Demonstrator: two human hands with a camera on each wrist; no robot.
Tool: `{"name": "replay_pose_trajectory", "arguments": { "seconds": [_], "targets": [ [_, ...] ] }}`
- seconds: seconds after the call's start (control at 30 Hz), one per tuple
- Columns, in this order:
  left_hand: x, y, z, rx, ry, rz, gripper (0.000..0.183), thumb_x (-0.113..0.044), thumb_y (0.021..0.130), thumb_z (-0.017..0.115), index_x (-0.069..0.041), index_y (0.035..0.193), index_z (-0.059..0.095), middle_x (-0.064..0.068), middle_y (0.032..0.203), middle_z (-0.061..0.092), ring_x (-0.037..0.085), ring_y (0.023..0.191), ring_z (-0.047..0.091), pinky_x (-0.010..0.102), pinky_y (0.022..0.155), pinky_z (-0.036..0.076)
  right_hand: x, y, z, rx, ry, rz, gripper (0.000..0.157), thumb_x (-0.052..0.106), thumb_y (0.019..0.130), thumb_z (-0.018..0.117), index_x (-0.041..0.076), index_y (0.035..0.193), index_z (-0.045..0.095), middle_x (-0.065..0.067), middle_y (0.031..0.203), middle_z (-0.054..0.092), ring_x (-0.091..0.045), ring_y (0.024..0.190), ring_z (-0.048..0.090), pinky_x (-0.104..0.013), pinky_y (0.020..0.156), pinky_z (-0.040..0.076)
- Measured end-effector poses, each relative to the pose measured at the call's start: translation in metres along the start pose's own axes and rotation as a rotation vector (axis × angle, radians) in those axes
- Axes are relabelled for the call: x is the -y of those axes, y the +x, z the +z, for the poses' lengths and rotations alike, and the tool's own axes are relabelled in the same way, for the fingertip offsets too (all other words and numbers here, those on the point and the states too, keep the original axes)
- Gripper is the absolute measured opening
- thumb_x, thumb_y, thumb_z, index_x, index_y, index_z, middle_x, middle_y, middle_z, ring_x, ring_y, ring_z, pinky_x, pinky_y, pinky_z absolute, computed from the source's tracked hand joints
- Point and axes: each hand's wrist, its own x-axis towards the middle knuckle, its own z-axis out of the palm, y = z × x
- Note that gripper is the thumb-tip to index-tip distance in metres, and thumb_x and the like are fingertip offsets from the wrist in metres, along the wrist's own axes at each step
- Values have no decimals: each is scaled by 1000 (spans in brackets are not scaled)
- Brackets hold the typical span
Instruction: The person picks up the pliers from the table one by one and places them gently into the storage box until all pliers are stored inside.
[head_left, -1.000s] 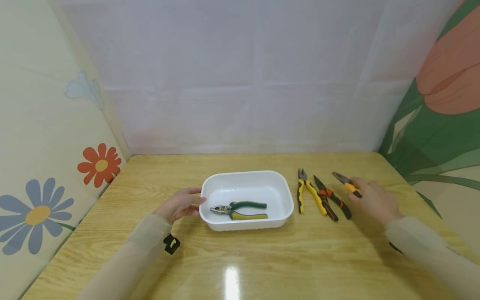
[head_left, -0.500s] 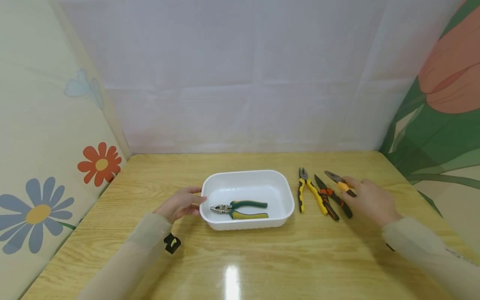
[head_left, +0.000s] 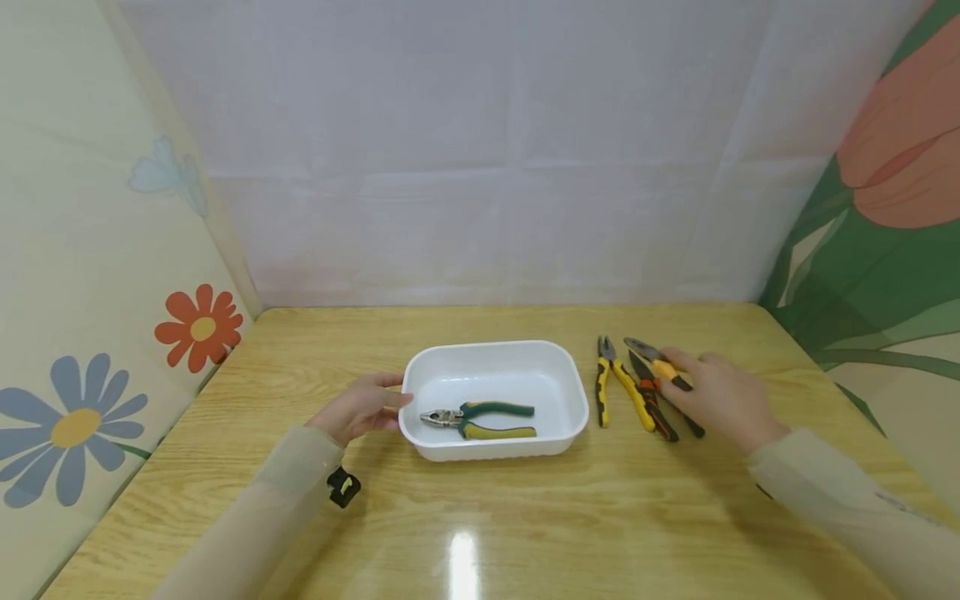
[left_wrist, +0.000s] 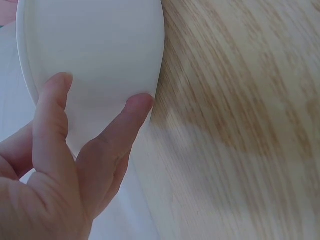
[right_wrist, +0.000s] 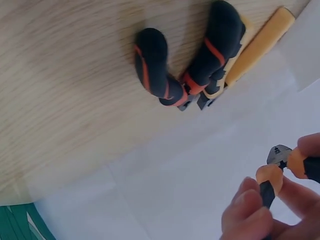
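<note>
Touching the tray rim, our outstretched left hand bordered free tabletop; our right hand gripped orange-handled pliers, nose slanting far-left.

My right hand has carried the orange-and-black pliers leftward, away from the table's right edge. In the head view they now overlap the red-and-black pliers, hiding part of one handle; a second ago they showed apart.

No text, label, brand or number can be read; a small dark mark on the head of the held pliers is too tiny to make out.
</note>
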Motion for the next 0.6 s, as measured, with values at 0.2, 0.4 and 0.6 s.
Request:
{"name": "replay_pose_trajectory", "arguments": {
  "seconds": [0.2, 0.4, 0.6],
  "targets": [
    [-1, 0, 0, -8, 6, -12, 59, 0, 98, 53, 9, 148, 24, 33, 130, 45, 18, 69, 63, 20, 58, 57, 12, -1, -6, 4, 29, -27, 56, 35, 93, 60, 3, 139, 51, -31, 103, 59, -22, 56, 47, -31, 36, 37],
    [-1, 0, 0, -8, 8, -10, 59, 0, 98, 53, 10, 148, 24, 33, 132, 44, 19, 71, 63, 20, 59, 58, 22, 2, -10, 9, 19, -47, 57, 36, 94, 59, 0, 137, 52, -31, 102, 59, -25, 62, 53, -32, 40, 42],
    [-1, 1, 0, -14, 17, -14, 59, -1, 98, 54, 9, 148, 25, 33, 133, 43, 19, 74, 64, 21, 60, 58, 27, 3, -8, 3, 18, -52, 54, 32, 93, 60, 1, 136, 54, -30, 99, 59, -24, 60, 50, -31, 39, 40]
  ]
}}
